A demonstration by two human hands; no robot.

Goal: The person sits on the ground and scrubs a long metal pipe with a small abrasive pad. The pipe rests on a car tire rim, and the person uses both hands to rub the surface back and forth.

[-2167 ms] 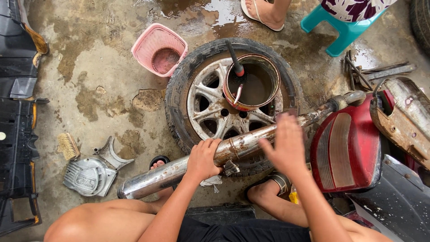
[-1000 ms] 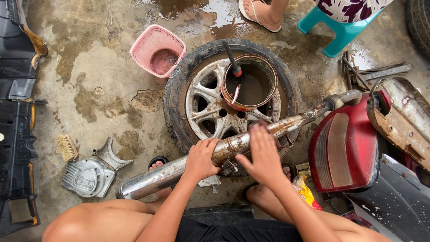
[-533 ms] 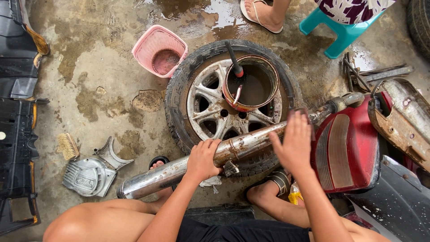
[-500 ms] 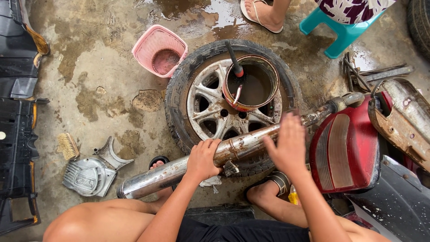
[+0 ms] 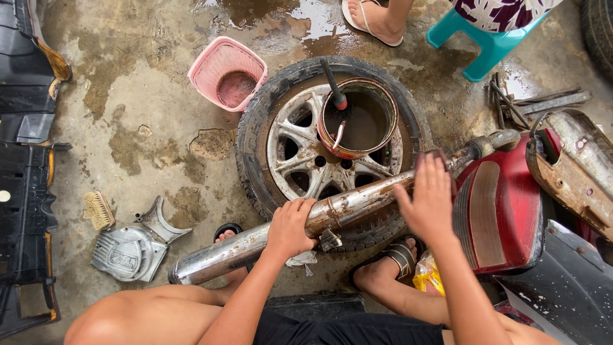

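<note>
Exhaust pipe (image 5: 357, 203) and my two hands, seen from above. The rusty, chromed pipe lies across the near rim of the tyre (image 5: 255, 128), which rests flat on the wet concrete floor (image 5: 140, 96). The pipe's long axis runs on a diagonal: the fat muffler end sits low at near left, beside my sandalled foot, and the thin end rises to far right, where it meets the red rear body of a scooter (image 5: 504, 211).

My left hand (image 5: 290, 227) is clenched around the pipe near its middle, fingers (image 5: 300, 206) wrapped over the top and thumb under, steadying it. My right hand (image 5: 431, 198) lies farther up the same axis, toward the thin end; its fingers (image 5: 429, 174) are spread flat and released, palm down on the pipe, grasping nothing that I can make out. The right hand is thus the nearer one to the narrow far-right section, the left to the muffler.

Inside the alloy wheel stands a round can (image 5: 383, 112) of brown liquid with a brush (image 5: 332, 83) leaning in it, just beyond the pipe. A pink basket (image 5: 211, 64) sits at far left of the tyre.
</note>
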